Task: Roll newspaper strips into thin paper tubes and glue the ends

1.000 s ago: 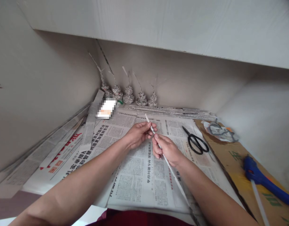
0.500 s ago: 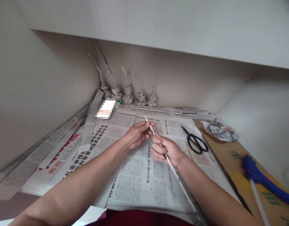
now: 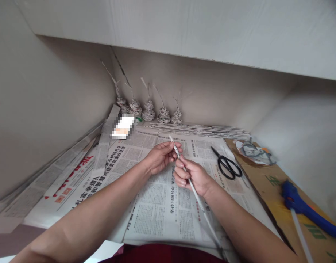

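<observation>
**Slim paper roll [image 3: 194, 190] held at two points, near its upper tip**

Nearest the wearer, the roll's lower end runs down to the red garment [image 3: 162, 254] at the bottom edge. From there the roll slants up and away, above the newspaper sheets [image 3: 153, 208], into both hands.

Handling, in the inspector's judgement: pressure should be light enough not to flatten the roll, any turn should be even, and the two grips should stay close together so the paper does not kink. The long tail should hang free of the forearm.

The right hand [image 3: 193, 176] is the nearer. Its thumb and index finger pinch the roll; its other fingers curl in beneath. Just beyond, the left hand [image 3: 160, 157] pinches the roll between thumb and forefinger below the pale tip, the remaining fingers loosely bent and partly hidden.

To the right, a blue glue gun [image 3: 290, 193] rests on cardboard [image 3: 266, 186]. Black scissors [image 3: 229, 167] lie on the newspaper. Farther back are a bundle of paper rods [image 3: 206, 129] and, along the wall, five coiled paper figures [image 3: 149, 112].
</observation>
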A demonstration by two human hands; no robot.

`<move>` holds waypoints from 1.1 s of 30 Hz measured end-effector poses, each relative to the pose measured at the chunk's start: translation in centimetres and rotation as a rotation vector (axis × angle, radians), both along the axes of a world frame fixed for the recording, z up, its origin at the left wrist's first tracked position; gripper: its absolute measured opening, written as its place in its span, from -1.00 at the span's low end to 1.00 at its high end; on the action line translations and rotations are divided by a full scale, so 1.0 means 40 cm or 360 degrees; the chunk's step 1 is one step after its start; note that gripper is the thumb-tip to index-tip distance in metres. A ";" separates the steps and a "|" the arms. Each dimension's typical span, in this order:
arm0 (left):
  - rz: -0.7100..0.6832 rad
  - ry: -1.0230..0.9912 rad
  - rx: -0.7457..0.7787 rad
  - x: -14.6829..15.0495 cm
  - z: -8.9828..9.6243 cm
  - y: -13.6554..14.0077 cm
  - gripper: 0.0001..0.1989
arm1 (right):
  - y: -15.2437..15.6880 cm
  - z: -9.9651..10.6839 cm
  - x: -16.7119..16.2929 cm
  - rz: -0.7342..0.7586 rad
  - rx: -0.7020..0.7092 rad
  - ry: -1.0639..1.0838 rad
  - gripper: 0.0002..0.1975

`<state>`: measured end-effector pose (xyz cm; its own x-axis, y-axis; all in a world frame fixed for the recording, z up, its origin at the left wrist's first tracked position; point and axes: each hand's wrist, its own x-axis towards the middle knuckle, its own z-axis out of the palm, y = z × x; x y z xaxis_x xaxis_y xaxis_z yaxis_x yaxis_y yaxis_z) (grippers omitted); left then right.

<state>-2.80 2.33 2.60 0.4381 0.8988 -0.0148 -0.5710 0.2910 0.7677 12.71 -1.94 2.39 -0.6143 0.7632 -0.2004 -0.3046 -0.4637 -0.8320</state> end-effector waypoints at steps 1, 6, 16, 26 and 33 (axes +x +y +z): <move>0.0013 0.0012 0.0004 0.000 0.000 0.001 -0.80 | 0.000 -0.005 -0.001 -0.0074 0.0089 -0.0130 -0.63; 0.0089 0.0054 0.0001 -0.001 -0.004 0.006 -0.80 | -0.001 -0.025 -0.009 -0.0366 0.0417 -0.0468 -0.62; 0.0050 -0.0022 -0.0027 -0.003 -0.002 0.006 -0.80 | -0.002 0.000 -0.005 -0.0060 0.0009 0.0050 -0.67; 0.0051 -0.0098 -0.0106 0.003 -0.006 0.001 -0.82 | -0.005 0.013 0.001 0.0026 -0.0046 0.0130 -0.70; 0.0030 -0.0139 -0.0131 0.002 -0.015 0.008 -0.86 | -0.003 0.000 -0.003 -0.0141 0.0158 -0.0139 -0.69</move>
